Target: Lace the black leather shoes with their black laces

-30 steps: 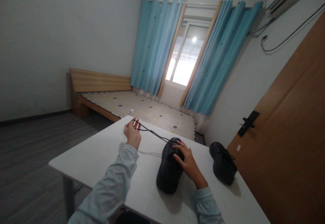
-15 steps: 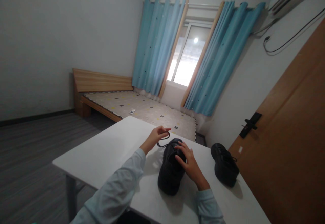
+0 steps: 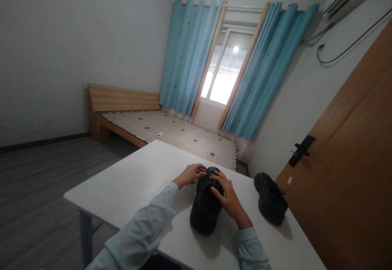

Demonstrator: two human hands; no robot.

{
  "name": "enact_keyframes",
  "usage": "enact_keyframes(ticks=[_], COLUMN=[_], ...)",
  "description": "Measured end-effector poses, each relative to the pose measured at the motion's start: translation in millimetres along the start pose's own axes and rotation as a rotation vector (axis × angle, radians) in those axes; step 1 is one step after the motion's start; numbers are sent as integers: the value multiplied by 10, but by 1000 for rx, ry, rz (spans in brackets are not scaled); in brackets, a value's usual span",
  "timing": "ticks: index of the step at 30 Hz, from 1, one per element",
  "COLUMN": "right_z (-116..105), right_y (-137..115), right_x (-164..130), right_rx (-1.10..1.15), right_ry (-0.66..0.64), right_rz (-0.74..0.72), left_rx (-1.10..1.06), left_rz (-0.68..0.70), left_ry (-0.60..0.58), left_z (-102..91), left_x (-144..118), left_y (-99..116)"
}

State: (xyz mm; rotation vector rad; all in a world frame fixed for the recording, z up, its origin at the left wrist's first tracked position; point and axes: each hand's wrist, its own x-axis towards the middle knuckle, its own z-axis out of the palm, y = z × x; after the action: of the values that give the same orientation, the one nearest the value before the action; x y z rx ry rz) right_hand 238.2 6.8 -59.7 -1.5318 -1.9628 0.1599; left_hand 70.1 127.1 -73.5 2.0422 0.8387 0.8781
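I see a smooth white table (image 3: 122, 188) carrying one black lace-up shoe (image 3: 203, 217) and, apart from it near the right-hand edge, a second black lace-up shoe (image 3: 271, 201).

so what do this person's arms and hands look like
Both arms wear long, pale blue-grey sleeves. The left sleeve is loosely wrinkled; the right sleeve ends above the wrist. The left hand and right hand are gloveless, with slender fingers.
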Motion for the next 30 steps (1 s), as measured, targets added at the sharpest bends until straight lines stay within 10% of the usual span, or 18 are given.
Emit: enact_keyframes(ticks=[30], right_z=[-4], right_y=[4], right_x=[-12], right_rx=[22], right_ry=[-7], right_rz=[13], left_rx=[157], left_rz=[-51], left_ry=[-47], left_z=[-54], left_x=[15], left_y=[-80])
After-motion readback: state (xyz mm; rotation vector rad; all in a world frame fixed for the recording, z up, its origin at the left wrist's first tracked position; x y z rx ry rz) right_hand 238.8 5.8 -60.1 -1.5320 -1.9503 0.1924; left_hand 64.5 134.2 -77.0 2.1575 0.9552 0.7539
